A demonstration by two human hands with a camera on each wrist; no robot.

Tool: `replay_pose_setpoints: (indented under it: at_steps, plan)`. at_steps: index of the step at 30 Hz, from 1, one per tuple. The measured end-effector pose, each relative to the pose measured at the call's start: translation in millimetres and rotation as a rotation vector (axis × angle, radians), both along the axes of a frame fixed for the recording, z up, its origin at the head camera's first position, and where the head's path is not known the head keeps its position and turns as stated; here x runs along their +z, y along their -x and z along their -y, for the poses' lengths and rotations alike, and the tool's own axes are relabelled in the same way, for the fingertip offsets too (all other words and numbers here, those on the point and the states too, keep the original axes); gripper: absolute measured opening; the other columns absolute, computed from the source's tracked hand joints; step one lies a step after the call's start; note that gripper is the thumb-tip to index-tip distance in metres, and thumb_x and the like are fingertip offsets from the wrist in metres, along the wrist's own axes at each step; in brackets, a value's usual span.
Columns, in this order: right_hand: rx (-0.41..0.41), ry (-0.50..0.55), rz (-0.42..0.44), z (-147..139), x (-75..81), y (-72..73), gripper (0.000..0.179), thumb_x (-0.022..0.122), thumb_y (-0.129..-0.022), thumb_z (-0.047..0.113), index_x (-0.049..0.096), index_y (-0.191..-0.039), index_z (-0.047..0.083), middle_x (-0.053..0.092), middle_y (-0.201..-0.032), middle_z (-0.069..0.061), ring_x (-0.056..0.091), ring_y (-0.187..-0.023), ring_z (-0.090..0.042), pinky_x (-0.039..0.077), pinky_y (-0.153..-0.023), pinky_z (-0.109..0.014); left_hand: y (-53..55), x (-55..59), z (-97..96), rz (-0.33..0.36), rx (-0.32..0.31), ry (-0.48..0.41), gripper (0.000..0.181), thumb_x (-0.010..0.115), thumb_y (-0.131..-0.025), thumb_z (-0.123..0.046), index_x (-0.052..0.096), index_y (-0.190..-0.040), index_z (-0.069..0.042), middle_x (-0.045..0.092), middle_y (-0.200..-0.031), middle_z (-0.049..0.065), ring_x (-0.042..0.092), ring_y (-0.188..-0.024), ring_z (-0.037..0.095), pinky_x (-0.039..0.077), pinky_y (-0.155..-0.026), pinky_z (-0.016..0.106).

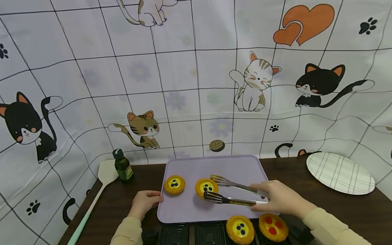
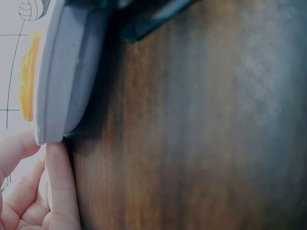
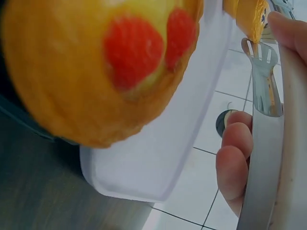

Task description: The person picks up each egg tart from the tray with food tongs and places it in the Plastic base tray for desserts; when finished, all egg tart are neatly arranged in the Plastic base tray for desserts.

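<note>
My left hand (image 1: pixel 144 203) pinches the left rim of a pale purple tray (image 1: pixel 234 165); in the left wrist view its thumb and finger meet the tray edge (image 2: pixel 57 86). Metal tongs (image 1: pixel 246 187) are in my right hand (image 1: pixel 282 197), their slotted ends spread on either side of a blueberry-topped egg tart (image 1: pixel 201 185) on the tray. Whether the ends touch it, I cannot tell. Another blueberry-topped tart (image 1: pixel 174 185) sits at the tray's left. In the right wrist view, fingers (image 3: pixel 232 160) curl round the tongs (image 3: pixel 264 153).
In front of the tray, a black mold with square cups (image 1: pixel 173 240) holds a blueberry tart (image 1: pixel 240 230) and a red-topped tart (image 1: pixel 273 227). A spatula (image 1: pixel 85 219) and a green bottle (image 1: pixel 123 167) are at left; a checked plate (image 1: pixel 340 173) is at right.
</note>
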State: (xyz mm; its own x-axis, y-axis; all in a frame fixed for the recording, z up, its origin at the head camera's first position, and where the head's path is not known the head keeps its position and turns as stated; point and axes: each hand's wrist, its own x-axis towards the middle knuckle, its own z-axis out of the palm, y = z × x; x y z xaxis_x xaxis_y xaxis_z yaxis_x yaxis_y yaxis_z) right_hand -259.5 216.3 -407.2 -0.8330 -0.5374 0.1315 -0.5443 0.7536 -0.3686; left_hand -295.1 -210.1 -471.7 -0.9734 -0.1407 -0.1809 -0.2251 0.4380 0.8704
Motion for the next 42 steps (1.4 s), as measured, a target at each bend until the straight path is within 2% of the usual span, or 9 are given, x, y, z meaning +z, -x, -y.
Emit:
replay_pose_setpoints:
  at_steps: [5, 9, 13, 17, 21, 26, 29, 35, 42]
  plan:
    - [0.021, 0.024, 0.010, -3.2, 3.7, -14.5, 0.063, 0.073, -0.078, 0.050, 0.063, -0.123, 0.007, 0.069, -0.108, -0.003, 0.058, -0.080, -0.005, 0.055, -0.071, -0.028, -2.3, 1.2, -1.2, -0.004, 0.008, 0.004, 0.032, 0.069, -0.085, -0.013, 0.066, -0.109, 0.008, 0.064, -0.110, 0.024, 0.069, -0.086, 0.024, 0.054, -0.085, 0.042]
    - [0.049, 0.045, -0.003, -4.3, 3.0, -25.6, 0.062, 0.072, -0.078, 0.050, 0.064, -0.122, 0.007, 0.069, -0.108, -0.004, 0.054, -0.074, -0.003, 0.050, -0.063, -0.022, -2.0, 2.4, -0.4, 0.003, 0.009, 0.006, 0.033, 0.069, -0.085, -0.013, 0.066, -0.110, 0.008, 0.064, -0.111, 0.024, 0.068, -0.086, 0.023, 0.055, -0.085, 0.040]
    - [0.080, 0.051, -0.032, -4.6, -0.3, -36.1, 0.060, 0.071, -0.078, 0.051, 0.065, -0.119, 0.008, 0.070, -0.104, -0.001, 0.058, -0.078, -0.004, 0.052, -0.065, -0.024, -2.0, 4.0, 1.0, 0.006, 0.008, 0.024, 0.033, 0.069, -0.085, -0.014, 0.066, -0.111, 0.007, 0.062, -0.113, 0.025, 0.068, -0.087, 0.023, 0.054, -0.086, 0.041]
    - [0.099, 0.036, -0.064, -6.3, -2.4, -46.9, 0.056, 0.071, -0.079, 0.050, 0.066, -0.119, 0.011, 0.070, -0.108, 0.001, 0.064, -0.093, -0.009, 0.056, -0.074, -0.031, -2.8, 4.3, 1.4, 0.003, 0.003, 0.040, 0.034, 0.069, -0.085, -0.014, 0.066, -0.111, 0.007, 0.062, -0.114, 0.026, 0.068, -0.088, 0.024, 0.053, -0.087, 0.043]
    - [0.114, 0.035, -0.064, -8.6, -3.6, -55.6, 0.055, 0.072, -0.079, 0.049, 0.066, -0.120, 0.012, 0.069, -0.108, 0.002, 0.063, -0.089, -0.006, 0.055, -0.070, -0.029, -2.7, 3.5, 1.0, 0.008, -0.004, 0.034, 0.034, 0.069, -0.086, -0.015, 0.066, -0.111, 0.007, 0.063, -0.113, 0.026, 0.068, -0.087, 0.024, 0.053, -0.087, 0.043]
    - [0.143, 0.055, -0.075, -8.1, -5.7, -61.6, 0.054, 0.073, -0.078, 0.049, 0.066, -0.119, 0.013, 0.061, -0.079, 0.016, 0.048, -0.070, 0.003, 0.042, -0.057, -0.018, -2.5, 4.6, 2.3, 0.002, -0.014, 0.027, 0.034, 0.068, -0.086, -0.014, 0.065, -0.112, 0.009, 0.062, -0.113, 0.027, 0.068, -0.087, 0.024, 0.053, -0.087, 0.043]
    - [0.164, 0.060, -0.109, -7.0, -7.3, -63.8, 0.054, 0.073, -0.078, 0.049, 0.066, -0.118, 0.014, 0.054, -0.073, 0.018, 0.044, -0.067, 0.003, 0.038, -0.057, -0.016, -2.4, 5.8, 3.4, -0.002, -0.011, 0.033, 0.035, 0.068, -0.086, -0.014, 0.065, -0.112, 0.009, 0.062, -0.114, 0.027, 0.068, -0.088, 0.024, 0.053, -0.087, 0.043]
    - [0.187, 0.057, -0.196, -7.1, -10.6, -69.9, 0.051, 0.076, -0.076, 0.047, 0.066, -0.115, 0.016, 0.068, -0.102, 0.010, 0.060, -0.084, 0.000, 0.053, -0.066, -0.024, -2.9, 7.4, 1.5, 0.008, -0.017, 0.033, 0.035, 0.068, -0.087, -0.015, 0.065, -0.113, 0.008, 0.062, -0.114, 0.027, 0.068, -0.089, 0.025, 0.052, -0.088, 0.044]
    - [0.167, 0.004, -0.200, -8.6, -11.2, -77.5, 0.054, 0.072, -0.077, 0.052, 0.066, -0.117, 0.017, 0.069, -0.107, 0.005, 0.063, -0.091, -0.007, 0.055, -0.071, -0.029, -4.2, 6.8, -2.9, 0.005, -0.019, 0.023, 0.035, 0.067, -0.087, -0.014, 0.064, -0.113, 0.009, 0.061, -0.114, 0.027, 0.068, -0.089, 0.026, 0.053, -0.088, 0.044]
